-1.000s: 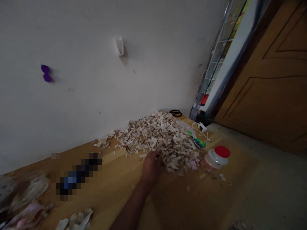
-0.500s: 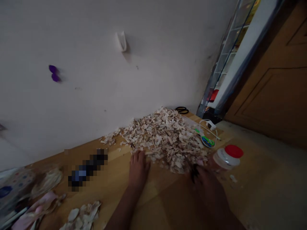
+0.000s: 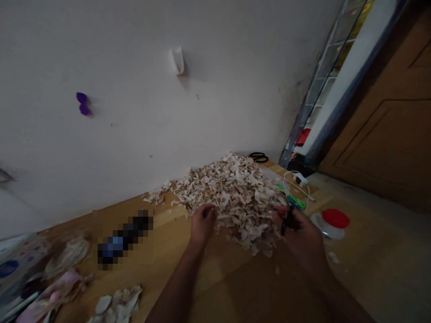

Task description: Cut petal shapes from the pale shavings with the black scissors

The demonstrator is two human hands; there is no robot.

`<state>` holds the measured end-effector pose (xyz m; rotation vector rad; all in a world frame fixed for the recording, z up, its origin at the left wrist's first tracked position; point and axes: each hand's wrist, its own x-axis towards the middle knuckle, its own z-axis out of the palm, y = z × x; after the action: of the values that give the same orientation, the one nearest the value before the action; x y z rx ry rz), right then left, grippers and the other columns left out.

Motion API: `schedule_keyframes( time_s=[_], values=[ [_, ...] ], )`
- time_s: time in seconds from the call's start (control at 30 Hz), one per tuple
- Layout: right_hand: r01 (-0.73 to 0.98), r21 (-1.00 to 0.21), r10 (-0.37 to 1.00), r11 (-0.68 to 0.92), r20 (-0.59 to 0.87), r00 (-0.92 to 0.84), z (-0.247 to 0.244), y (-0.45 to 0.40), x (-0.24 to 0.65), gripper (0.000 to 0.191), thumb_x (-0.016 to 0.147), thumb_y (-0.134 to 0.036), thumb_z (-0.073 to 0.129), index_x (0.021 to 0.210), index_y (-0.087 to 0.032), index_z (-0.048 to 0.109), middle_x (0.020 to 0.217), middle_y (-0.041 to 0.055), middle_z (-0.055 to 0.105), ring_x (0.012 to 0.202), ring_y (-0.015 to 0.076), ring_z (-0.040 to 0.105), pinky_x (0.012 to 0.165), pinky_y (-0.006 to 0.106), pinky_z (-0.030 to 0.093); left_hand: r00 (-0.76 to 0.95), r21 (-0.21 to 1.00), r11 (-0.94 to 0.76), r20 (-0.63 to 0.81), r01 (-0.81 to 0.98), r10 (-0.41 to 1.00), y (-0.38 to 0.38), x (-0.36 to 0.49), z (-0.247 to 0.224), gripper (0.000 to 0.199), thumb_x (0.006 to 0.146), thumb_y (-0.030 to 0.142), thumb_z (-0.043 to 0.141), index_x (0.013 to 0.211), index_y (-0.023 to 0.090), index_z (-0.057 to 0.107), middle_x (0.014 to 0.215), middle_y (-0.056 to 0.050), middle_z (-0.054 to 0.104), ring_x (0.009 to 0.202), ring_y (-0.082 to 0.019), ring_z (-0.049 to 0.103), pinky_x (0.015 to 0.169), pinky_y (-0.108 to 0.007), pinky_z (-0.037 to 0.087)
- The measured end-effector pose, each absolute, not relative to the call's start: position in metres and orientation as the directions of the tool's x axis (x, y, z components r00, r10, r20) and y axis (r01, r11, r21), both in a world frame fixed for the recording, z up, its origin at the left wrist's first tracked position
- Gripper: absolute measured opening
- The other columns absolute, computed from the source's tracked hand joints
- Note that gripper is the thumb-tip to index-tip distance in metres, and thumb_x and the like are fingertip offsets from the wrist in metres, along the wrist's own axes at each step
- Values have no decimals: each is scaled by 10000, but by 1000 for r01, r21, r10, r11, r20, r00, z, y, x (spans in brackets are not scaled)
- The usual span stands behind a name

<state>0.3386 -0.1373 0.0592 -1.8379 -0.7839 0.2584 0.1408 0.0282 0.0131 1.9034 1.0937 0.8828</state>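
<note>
A broad heap of pale, dry flakes [image 3: 235,193] lies on the wooden table against the wall. My left hand [image 3: 203,222] is at the heap's near left edge, its fingers curled in. Whether a flake is between those fingers is too dark to see. On the right side of the heap, my right hand [image 3: 301,235] grips black-handled scissors [image 3: 287,220], with the handles around its fingers. The scissor blades are hard to make out against the flakes. Beside this hand stands a jar with a red lid [image 3: 336,218], partly hidden behind it.
Another black-handled pair of scissors [image 3: 258,157] lies behind the heap. Green-handled scissors [image 3: 298,202] and a white charger cable [image 3: 308,188] are at the right. Larger pale pieces [image 3: 117,305] and a plastic bag [image 3: 23,258] lie front left, near a blurred-out dark object [image 3: 124,237].
My right hand has lifted and moved up and right with the scissors. My left hand has shifted slightly right and up, its fingers curling from a flat rest. The view has turned a little.
</note>
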Motion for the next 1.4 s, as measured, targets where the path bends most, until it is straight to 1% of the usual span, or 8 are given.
schedule_keyframes(
  time_s=[0.1,0.2,0.33,0.57,0.73,0.87,1.03,1.4],
  values=[
    [457,-849,659,-264,187,728,74,-146,346,411,789,-493,549,1068,-196,604,1010,91,691,839,258,662,717,345,503,420,820,-433,266,374,868,27,138,18,331,909,301,403,1171,166,554,1112,-114,634,1012,-227,596,873,-378,467],
    [602,-735,770,-311,177,613,69,-158,342,463,801,-490,531,1154,-194,575,1075,115,676,902,275,653,757,367,504,674,623,-671,295,403,678,11,140,19,600,777,361,643,1334,253,447,1433,-122,406,1335,-318,322,1058,-483,299],
    [625,-731,784,-273,207,586,40,-184,328,484,825,-438,486,1245,-202,526,1225,120,624,1099,272,592,851,338,508,867,463,-808,150,364,476,0,156,13,941,600,407,792,1415,327,328,1544,-115,196,1406,-354,131,1085,-539,229],
    [660,-608,767,-441,127,629,-31,-243,331,481,774,-346,501,1240,-238,544,1256,88,613,1117,301,588,882,395,533,676,725,-611,279,317,682,58,194,11,308,790,135,497,1057,201,635,997,-56,674,976,-198,596,914,-370,454],
    [593,-636,675,-494,148,722,-46,-253,327,396,708,-282,525,1094,-273,612,1124,63,688,1049,307,626,827,388,564,523,750,-572,358,333,773,91,194,34,503,802,114,390,1303,147,426,1280,-130,529,1159,-234,498,934,-399,436],
    [626,-650,708,-431,186,681,-35,-246,322,365,718,-299,494,1063,-242,602,1065,79,710,968,284,665,833,369,559,602,495,-818,569,294,560,72,182,62,549,760,120,476,1304,185,440,1396,-103,406,1318,-276,288,1084,-453,244],
    [661,-658,743,-361,226,630,-23,-241,319,343,722,-284,455,1022,-228,613,1019,84,722,903,261,686,821,345,563,943,285,-948,249,146,220,9,194,56,289,903,319,428,1106,230,614,1049,-96,601,1031,-256,498,922,-391,382],
    [664,-654,753,-363,214,623,-34,-244,324,372,709,-292,470,1036,-212,628,1056,95,710,924,259,682,831,326,561,942,310,-911,106,273,318,-34,235,41,218,895,219,470,1022,236,646,1052,-83,634,1049,-257,522,860,-380,426]
  ],
)
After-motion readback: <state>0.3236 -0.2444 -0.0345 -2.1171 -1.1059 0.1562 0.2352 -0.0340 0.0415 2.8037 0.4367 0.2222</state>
